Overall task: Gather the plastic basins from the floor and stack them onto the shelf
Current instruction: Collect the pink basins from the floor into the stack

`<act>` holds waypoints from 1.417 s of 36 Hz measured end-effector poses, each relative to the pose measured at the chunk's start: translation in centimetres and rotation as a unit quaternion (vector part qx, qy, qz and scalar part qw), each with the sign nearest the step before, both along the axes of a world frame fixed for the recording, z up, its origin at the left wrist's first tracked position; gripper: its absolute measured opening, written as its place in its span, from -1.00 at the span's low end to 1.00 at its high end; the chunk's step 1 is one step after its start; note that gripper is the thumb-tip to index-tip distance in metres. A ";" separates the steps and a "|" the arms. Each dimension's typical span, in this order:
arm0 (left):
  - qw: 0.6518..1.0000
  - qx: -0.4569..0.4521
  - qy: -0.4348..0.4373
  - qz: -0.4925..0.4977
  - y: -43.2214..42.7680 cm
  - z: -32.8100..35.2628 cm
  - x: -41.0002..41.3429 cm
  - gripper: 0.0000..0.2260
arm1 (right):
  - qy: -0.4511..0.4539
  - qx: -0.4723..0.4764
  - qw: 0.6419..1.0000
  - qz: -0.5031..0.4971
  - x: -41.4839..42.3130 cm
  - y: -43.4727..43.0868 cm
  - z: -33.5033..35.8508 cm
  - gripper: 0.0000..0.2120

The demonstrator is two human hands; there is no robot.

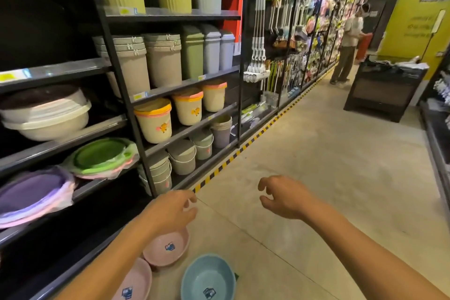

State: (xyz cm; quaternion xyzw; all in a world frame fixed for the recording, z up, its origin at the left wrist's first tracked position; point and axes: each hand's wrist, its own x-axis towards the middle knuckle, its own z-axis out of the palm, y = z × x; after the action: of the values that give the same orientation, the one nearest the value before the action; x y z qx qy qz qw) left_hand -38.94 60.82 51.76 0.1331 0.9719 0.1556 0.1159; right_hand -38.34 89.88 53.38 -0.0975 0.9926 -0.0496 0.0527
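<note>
Basins sit on the floor by the shelf (80, 192): a pink basin (168, 248), a second pink one (136, 282) and a blue basin (208, 277). Left hand (170, 209) and right hand (285, 196) hang above them, fingers spread, holding nothing. They look light, stiff and smooth. Best to grab one by its rim.

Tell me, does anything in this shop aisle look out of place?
Yes: three basins sit loose on the floor by the shelf, two pink and one blue, while similar basins are stacked on the shelves. Both hands, left hand and right hand, are empty.
</note>
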 end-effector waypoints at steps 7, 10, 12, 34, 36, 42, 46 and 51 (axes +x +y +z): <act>0.998 0.004 0.032 0.046 4.9 -0.6 -7.1 -0.72 | 0.014 0.017 0.998 0.062 -10.2 4.9 0.1 -0.62; 0.995 0.003 0.031 0.091 6.8 -0.9 -9.8 -0.71 | 0.014 0.021 0.995 0.097 -14.5 6.8 0.0 -0.62; 0.992 -0.002 0.042 0.119 7.6 -1.1 -11.3 -0.75 | 0.011 0.021 0.992 0.120 -17.2 7.7 -0.3 -0.63; 0.939 -0.149 0.171 0.258 6.0 -3.5 -30.1 -0.76 | 0.083 0.049 0.949 0.302 -44.3 1.1 -2.7 -0.72; 0.933 -0.173 0.169 0.266 5.6 -3.6 -31.3 -0.77 | 0.087 0.049 0.941 0.324 -46.3 0.0 -3.1 -0.73; 0.914 -0.198 0.173 0.309 5.1 -3.4 -34.3 -0.70 | 0.092 0.034 0.916 0.389 -51.8 -3.7 -4.2 -0.74; 0.899 -0.211 0.142 0.356 4.7 -3.9 -36.4 -0.69 | 0.098 0.032 0.892 0.441 -55.7 -6.3 -5.1 -0.76; 0.867 -0.206 0.111 0.440 4.7 -4.6 -38.7 -0.71 | 0.081 0.014 0.863 0.499 -61.4 -8.9 -6.0 -0.72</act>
State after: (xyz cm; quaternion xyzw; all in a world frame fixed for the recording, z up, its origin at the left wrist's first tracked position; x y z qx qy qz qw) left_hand -77.66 65.49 47.12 -0.3186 0.9462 -0.0293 -0.0480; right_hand -99.76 80.93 47.41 -0.5830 0.8124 0.0056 -0.0083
